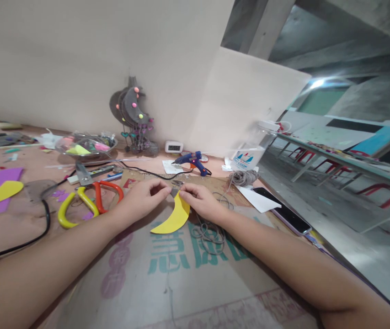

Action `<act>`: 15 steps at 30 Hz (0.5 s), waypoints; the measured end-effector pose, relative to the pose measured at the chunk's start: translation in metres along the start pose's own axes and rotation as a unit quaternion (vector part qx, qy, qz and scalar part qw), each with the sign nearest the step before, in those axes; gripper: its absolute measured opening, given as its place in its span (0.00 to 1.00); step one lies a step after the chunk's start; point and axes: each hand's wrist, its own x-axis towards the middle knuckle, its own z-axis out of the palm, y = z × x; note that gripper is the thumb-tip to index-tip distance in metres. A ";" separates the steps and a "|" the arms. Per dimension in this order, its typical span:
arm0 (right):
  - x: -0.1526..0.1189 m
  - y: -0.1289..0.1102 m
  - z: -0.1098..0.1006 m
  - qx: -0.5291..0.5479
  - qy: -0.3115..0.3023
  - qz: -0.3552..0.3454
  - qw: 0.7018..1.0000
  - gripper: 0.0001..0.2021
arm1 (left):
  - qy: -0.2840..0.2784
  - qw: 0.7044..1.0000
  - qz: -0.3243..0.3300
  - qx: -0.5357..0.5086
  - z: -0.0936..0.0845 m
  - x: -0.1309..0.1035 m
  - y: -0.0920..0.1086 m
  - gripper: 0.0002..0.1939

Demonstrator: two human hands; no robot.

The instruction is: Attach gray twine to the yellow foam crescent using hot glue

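Note:
A yellow crescent cutout [176,217] hangs between my hands above printed cardboard [136,292]. My right hand [201,201] pinches its upper right edge. My left hand [150,198] is closed, thumb and fingertips together at the crescent's upper end. That end looks covered in grey yarn; the exact hold of the left fingertips is partly hidden. Loose loops of grey yarn [210,237] lie under my right wrist, and the yarn ball [243,177] sits behind it. Small scissors [177,183] lie just beyond my fingers.
A blue glue gun [189,158] stands behind my hands, near a small digital clock [174,147]. At left are large scissors [78,208], a black cable [48,219] and purple sheets [6,176]. A phone [291,217] lies right; a grey moon ornament [131,107] stands by the wall.

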 end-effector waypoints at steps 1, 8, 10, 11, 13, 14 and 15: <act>0.000 0.000 0.000 0.000 0.000 -0.002 1.000 0.11 | 0.002 1.000 -0.001 0.000 0.000 0.000 0.000 0.13; -0.001 -0.001 -0.001 0.045 0.024 -0.011 0.999 0.14 | 0.010 1.000 0.003 0.000 0.000 0.000 -0.001 0.13; -0.001 -0.001 -0.001 0.061 0.032 -0.015 0.998 0.16 | 0.010 1.000 0.001 0.000 0.000 0.000 0.000 0.13; -0.001 -0.001 0.000 0.064 0.030 -0.014 0.997 0.16 | 0.009 1.000 0.000 0.001 0.000 0.000 0.000 0.13; 0.000 0.000 0.001 0.065 0.021 -0.006 0.998 0.15 | 0.005 1.000 0.000 0.003 0.000 0.000 0.000 0.13; 0.000 0.000 0.001 0.063 0.018 0.000 0.998 0.15 | 0.004 1.000 0.000 0.003 0.000 0.000 0.001 0.13; 0.000 0.001 0.002 0.059 0.017 0.005 0.998 0.14 | 0.003 1.000 -0.001 0.003 0.000 0.000 0.001 0.13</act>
